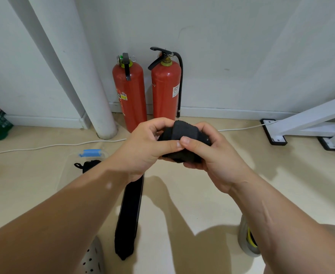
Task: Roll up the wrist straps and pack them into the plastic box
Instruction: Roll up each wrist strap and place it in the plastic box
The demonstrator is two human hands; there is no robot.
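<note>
Two hands clamped one rolled black wrist strap [184, 131] above the floor: the left hand [142, 149] and right hand [214, 157] curled round it, thumb tips touching. A second strap [130, 214] lay flat beside the clear plastic box [67, 171], which held a third strap [89, 165]

Single head-worn wide-angle view, pitched forward and down along both forearms. Left hand [142, 149] and right hand [214, 157] close, near frame centre. Floor [281, 159] fills lower half; wall [241, 46] and two fire extinguishers [130, 95] [165, 89] at 12 o'clock.
</note>
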